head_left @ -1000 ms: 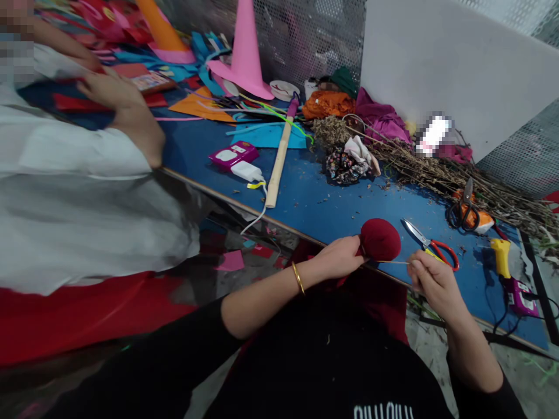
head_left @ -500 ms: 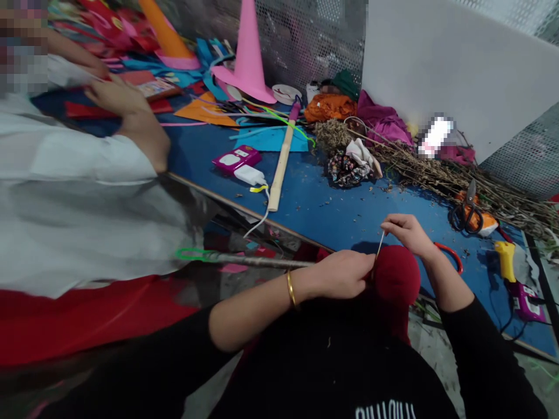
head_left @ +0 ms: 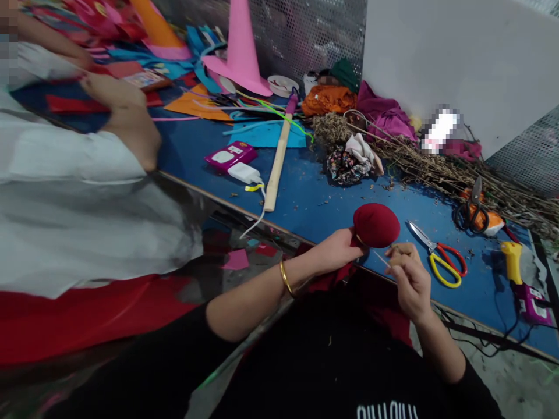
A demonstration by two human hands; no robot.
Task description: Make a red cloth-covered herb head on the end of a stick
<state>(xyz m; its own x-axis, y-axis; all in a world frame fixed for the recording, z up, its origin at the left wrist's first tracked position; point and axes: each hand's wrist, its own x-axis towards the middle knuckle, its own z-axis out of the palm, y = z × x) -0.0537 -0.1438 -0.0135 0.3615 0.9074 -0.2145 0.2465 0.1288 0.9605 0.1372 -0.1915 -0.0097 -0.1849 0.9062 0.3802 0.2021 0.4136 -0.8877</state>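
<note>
A rounded dark red cloth-covered head (head_left: 376, 225) tilts over the front edge of the blue table. My left hand (head_left: 336, 251), a gold bangle at its wrist, is closed around the narrow part just below it. To the right of the ball, my right hand (head_left: 410, 282) is closed in a pinch on a thin whitish string (head_left: 381, 258), which runs toward the ball's underside. Whether the string is attached there I cannot tell. Scissors (head_left: 442, 261) with one red and one yellow handle lie on the table beside my right hand, blades partly open.
A co-worker's arm (head_left: 126, 116) reaches over the table at left. A bamboo stick (head_left: 278, 166), a purple device (head_left: 231, 156), a pink cone hat (head_left: 243, 52), dried stems (head_left: 419, 163), black scissors (head_left: 472, 212) and a yellow glue gun (head_left: 512, 261) lie about the blue table (head_left: 314, 215).
The red ball has risen and tilted away from me, held in my left hand. My right hand has come down and toward me with the string. The red-and-yellow scissors are uncovered. The green-tipped rod has swung down.
</note>
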